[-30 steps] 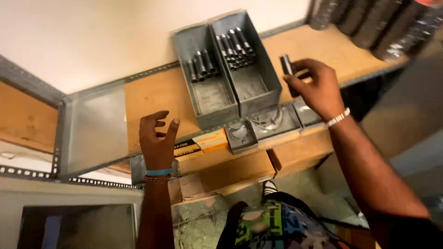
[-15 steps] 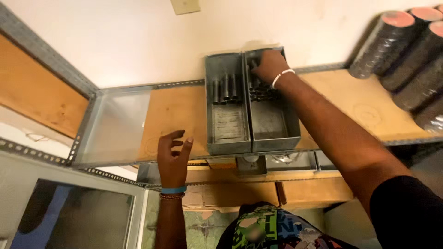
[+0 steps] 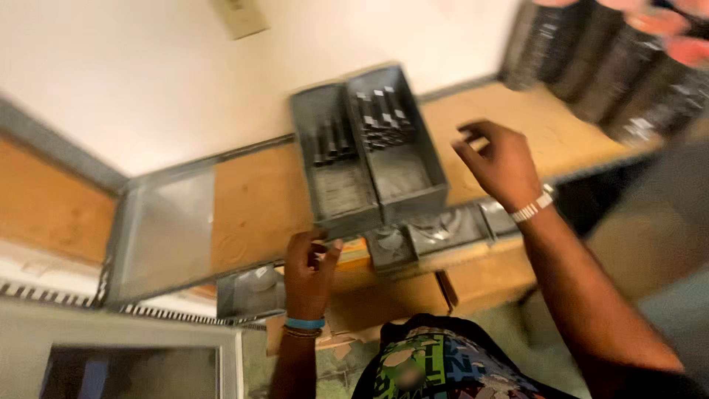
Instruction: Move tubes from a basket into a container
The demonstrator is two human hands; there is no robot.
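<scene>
Two grey metal bins stand side by side on a wooden shelf (image 3: pixel 251 207). The left bin (image 3: pixel 336 193) and the right bin (image 3: pixel 405 177) each hold dark bolts at their far ends. My left hand (image 3: pixel 310 273) is at the front wall of the left bin, its curled fingertips touching the lip. It wears blue and brown wristbands. My right hand (image 3: pixel 498 164) hovers over the shelf just right of the right bin, fingers loosely apart and empty, a white band on its wrist.
Stacks of dark discs with reddish tops (image 3: pixel 605 66) lean at the shelf's far right. Smaller grey trays (image 3: pixel 436 233) sit on a lower level under the bins, another tray (image 3: pixel 251 290) at the left. Cardboard boxes (image 3: pixel 480 284) lie below. The view is blurred.
My right hand carried a dark bolt to the right bin, reached into it, and has now drawn back to the right, empty. My left hand moved forward to the left bin's front.
</scene>
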